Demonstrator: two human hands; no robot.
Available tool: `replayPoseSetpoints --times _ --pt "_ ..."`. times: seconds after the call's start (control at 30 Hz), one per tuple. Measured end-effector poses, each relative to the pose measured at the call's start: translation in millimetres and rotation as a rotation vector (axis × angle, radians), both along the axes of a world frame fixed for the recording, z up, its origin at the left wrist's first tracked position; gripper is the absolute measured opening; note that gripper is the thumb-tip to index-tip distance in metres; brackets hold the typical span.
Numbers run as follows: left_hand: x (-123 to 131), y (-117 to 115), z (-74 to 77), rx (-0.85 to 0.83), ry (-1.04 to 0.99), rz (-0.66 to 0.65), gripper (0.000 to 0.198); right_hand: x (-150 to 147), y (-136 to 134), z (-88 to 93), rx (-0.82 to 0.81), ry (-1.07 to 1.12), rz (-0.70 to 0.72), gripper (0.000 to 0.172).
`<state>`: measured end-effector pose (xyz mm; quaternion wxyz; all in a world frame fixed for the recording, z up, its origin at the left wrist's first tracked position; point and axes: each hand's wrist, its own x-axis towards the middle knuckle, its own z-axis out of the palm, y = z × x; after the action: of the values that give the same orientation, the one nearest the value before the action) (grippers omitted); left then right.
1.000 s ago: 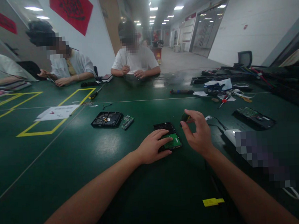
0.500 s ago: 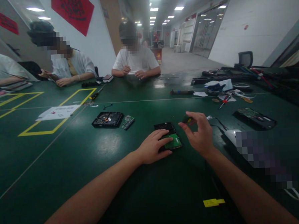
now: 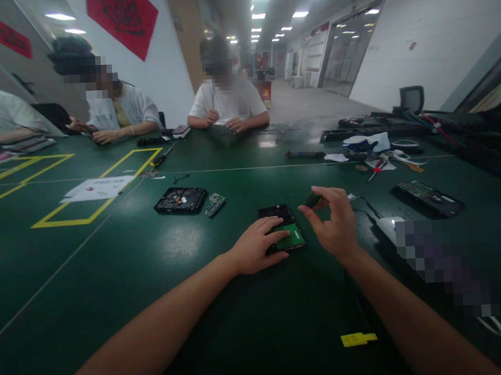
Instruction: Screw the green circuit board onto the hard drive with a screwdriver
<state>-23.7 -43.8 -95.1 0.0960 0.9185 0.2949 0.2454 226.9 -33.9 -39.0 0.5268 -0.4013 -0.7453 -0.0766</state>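
Note:
A black hard drive (image 3: 277, 213) with a green circuit board (image 3: 292, 238) on top lies on the green table (image 3: 198, 302) in front of me. My left hand (image 3: 256, 246) rests on its near left side, fingers spread flat over the board. My right hand (image 3: 334, 222) hovers just right of the drive, thumb and fingers pinched round a small dark tool handle with a yellow-green mark (image 3: 312, 199). The tool's tip is hidden behind my fingers.
A second opened drive (image 3: 179, 200) and a loose green board (image 3: 214, 204) lie to the left. A white device with a cable (image 3: 387, 225) sits right of my hand, another drive (image 3: 427, 197) beyond. Two people sit across the table. A yellow tag (image 3: 358, 338) lies near me.
My right hand has shifted slightly right and turned a little with the tool. My left hand has stayed on the drive.

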Motion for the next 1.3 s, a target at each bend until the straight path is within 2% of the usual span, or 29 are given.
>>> replayPoseSetpoints --times 0.1,0.27,0.5,0.83,1.2,1.3 --pt "-0.3 0.0 0.6 0.001 0.007 0.003 0.058 0.5 0.7 -1.3 -0.02 0.0 0.006 0.046" --pt "-0.1 -0.4 0.5 0.005 0.006 0.001 0.057 0.6 3.2 -10.2 -0.092 0.038 0.043 0.056" --pt "0.0 -0.1 -0.1 0.016 0.027 0.008 0.056 1.1 2.5 -6.6 -0.023 0.02 0.021 0.051" --pt "-0.5 0.8 -2.3 0.024 0.025 0.007 0.057 0.2 2.4 -11.3 -0.086 0.063 0.07 0.054" --pt "0.0 -1.2 3.0 0.02 0.019 0.002 0.055 -0.1 -0.9 1.4 0.029 0.008 0.013 0.045" --pt "-0.1 -0.8 2.1 0.016 0.025 0.0 0.056 -0.6 -1.0 0.2 0.01 0.012 0.042 0.048"
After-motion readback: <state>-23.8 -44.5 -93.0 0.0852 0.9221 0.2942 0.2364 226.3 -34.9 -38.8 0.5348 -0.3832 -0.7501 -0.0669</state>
